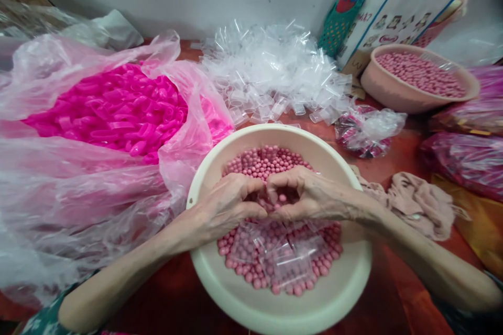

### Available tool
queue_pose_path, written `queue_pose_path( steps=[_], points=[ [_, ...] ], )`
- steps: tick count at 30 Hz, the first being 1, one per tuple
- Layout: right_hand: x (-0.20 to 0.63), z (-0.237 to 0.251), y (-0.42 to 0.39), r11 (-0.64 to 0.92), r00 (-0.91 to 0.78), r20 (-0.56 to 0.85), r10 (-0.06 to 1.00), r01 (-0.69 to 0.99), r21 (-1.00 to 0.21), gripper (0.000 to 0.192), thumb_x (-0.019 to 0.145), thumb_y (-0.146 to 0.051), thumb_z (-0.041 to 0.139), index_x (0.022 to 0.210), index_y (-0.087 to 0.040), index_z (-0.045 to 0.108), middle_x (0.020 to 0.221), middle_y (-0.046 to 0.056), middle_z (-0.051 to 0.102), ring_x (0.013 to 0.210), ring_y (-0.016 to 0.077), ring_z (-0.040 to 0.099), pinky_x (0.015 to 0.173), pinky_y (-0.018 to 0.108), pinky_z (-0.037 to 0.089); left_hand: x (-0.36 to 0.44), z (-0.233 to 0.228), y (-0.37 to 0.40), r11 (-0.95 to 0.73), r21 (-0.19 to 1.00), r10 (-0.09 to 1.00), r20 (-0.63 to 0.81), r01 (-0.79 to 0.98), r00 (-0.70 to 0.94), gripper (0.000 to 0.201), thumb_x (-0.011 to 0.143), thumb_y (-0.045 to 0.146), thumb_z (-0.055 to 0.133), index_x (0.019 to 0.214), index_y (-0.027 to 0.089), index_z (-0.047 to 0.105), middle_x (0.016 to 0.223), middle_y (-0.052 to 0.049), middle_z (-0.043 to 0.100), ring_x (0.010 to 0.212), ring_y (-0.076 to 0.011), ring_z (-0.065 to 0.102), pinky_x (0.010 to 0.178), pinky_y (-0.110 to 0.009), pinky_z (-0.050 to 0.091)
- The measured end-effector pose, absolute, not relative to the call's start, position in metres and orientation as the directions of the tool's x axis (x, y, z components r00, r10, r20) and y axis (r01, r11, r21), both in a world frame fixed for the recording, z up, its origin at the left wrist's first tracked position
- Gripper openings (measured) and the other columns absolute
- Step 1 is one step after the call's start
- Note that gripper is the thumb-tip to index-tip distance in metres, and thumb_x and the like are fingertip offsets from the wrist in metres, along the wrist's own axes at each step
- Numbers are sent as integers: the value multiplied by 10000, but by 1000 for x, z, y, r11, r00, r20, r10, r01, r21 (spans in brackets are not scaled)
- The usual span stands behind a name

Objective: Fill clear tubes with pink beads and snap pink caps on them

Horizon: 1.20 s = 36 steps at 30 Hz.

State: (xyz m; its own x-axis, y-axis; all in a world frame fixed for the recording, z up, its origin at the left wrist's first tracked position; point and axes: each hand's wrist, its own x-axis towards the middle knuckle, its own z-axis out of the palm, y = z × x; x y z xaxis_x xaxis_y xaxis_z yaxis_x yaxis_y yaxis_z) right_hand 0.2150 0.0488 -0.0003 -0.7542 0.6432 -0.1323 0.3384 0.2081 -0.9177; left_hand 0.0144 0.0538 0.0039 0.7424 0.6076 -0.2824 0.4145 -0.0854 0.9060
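A cream basin [204, 293] holds many small pink balls [271, 162], with clear plastic pieces [291, 261] lying on the near part of the heap. Over the middle of the basin, my left hand [226, 204] comes in from the left with thumb and fingers curled. Facing it, my right hand [310, 193] is curled the same way, and the fingertips of both meet just above the balls. What the fingertips pinch, if anything, is hidden. One pink ball [282, 198] shows in the gap inside the right hand's fingers.
To the left, an opened plastic bag [78, 183] holds bright pink plastic pieces [121, 110]. Behind the basin lies a pile of clear plastic pieces [275, 68]. A second basin [396, 91] of pink balls stands back right, near a crumpled cloth [420, 204] and pink packages [467, 162].
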Motion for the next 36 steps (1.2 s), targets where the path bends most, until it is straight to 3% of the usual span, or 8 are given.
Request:
queue_pose_path(
  steps=[4,7,10,16,21,27,31,36],
  points=[
    [229,-6,54,148,-702,-159,694,355,-923,111,799,-238,613,742,-158,561,639,-57,494,581,75,427,537,203,331,5,6,60,-144,818,716,-302,557,629,103,804,276,596,849,199,648,809,34,625,781,-137,554,695,-243,372],
    [234,-9,56,265,-658,-33,752,348,-899,166,799,-269,641,922,-159,633,844,0,617,767,119,528,709,235,397,-1,4,63,-124,799,726,-331,588,602,108,815,288,585,850,202,640,826,31,625,784,-136,562,699,-248,379],
    [229,-9,55,349,-673,43,739,328,-878,255,824,-255,621,1069,-187,629,918,16,621,833,135,539,772,259,390,-2,0,64,-163,796,735,-296,583,610,101,816,284,590,857,205,638,821,36,623,794,-133,560,718,-249,378],
    [212,-15,51,516,-707,137,694,356,-779,90,871,-224,554,877,-189,637,786,-10,565,730,116,502,684,243,350,4,-2,63,-169,843,686,-271,510,675,69,821,228,590,857,203,643,792,59,624,759,-109,553,689,-222,379],
    [214,-13,50,451,-736,11,677,403,-797,54,850,-225,577,850,-182,544,824,-23,562,754,114,499,680,233,357,7,-2,60,-190,873,648,-232,449,725,80,839,188,556,847,173,635,804,44,636,756,-112,561,695,-221,389],
    [228,-18,57,346,-509,10,860,570,-745,66,851,-217,555,800,-175,562,748,-22,561,672,115,489,615,240,354,3,-11,65,-268,783,803,-140,562,579,88,828,219,550,881,177,607,821,16,616,770,-143,554,694,-255,398],
    [230,-24,62,299,-422,57,905,534,-791,85,855,-216,549,910,-178,601,842,0,610,741,136,543,681,260,401,3,-13,73,-201,811,844,-141,549,517,172,823,213,542,988,183,579,936,-8,622,866,-166,571,757,-275,432],
    [218,-21,65,420,-504,191,842,391,-819,227,889,-159,483,1077,-194,604,1032,42,623,941,159,565,843,287,410,8,-9,79,-109,861,786,-231,496,574,159,787,212,571,931,155,605,884,-16,640,836,-179,595,749,-281,456]
  ],
)
